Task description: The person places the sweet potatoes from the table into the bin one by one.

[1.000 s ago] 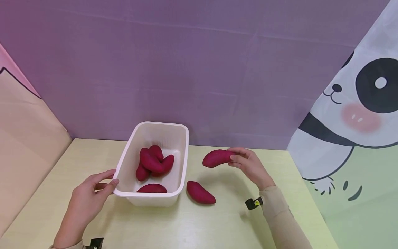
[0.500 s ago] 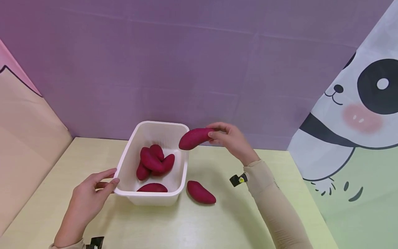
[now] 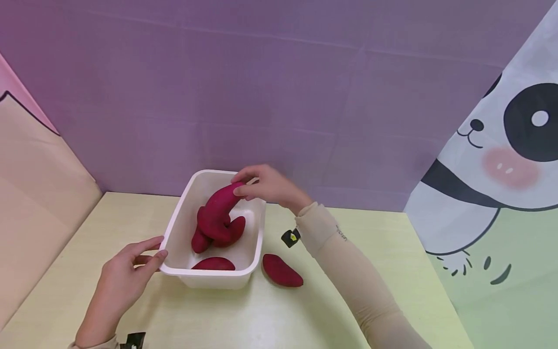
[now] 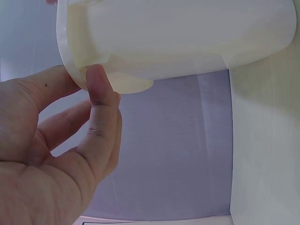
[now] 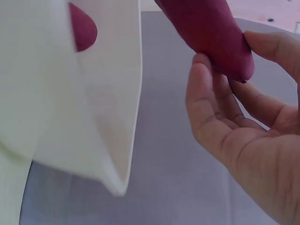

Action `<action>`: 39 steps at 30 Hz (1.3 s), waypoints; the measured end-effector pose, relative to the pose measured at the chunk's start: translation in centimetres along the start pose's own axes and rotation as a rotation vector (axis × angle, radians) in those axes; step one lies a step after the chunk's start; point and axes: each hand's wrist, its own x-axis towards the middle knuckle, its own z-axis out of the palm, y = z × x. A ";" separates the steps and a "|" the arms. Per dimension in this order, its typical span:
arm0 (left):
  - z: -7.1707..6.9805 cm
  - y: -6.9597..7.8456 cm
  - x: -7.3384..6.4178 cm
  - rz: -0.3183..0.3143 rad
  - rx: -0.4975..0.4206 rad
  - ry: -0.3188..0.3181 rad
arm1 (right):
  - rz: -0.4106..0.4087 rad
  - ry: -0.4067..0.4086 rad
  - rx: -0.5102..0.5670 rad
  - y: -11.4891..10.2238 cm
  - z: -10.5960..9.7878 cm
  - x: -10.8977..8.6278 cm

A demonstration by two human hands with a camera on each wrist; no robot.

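Note:
A white plastic bin (image 3: 257,242) stands on the table with several dark red sweet potatoes (image 3: 200,241) inside. My left hand (image 3: 126,276) pinches its rim at the near left corner; in the left wrist view, thumb and fingers (image 4: 101,117) meet at that rim. Over the bin, my right hand (image 3: 270,186) holds one sweet potato (image 3: 223,201) by its upper end, tilted down to the left above the pile. The right wrist view shows this sweet potato (image 5: 215,37) between thumb and fingers. Whether its lower end touches the pile, I cannot tell.
One more sweet potato (image 3: 282,270) lies on the pale table (image 3: 244,320), just right of the bin. A purple cloth backdrop (image 3: 279,97) rises behind the table. On the right hangs a panel with a panda picture (image 3: 501,145).
My right hand has carried its sweet potato leftward from above the table into the space over the bin, turning it downward. The left hand stays on the rim.

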 end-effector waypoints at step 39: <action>0.1 0.3 0.0 0.006 0.005 -0.004 | 0.013 -0.248 -0.622 -2.1 5.1 3.5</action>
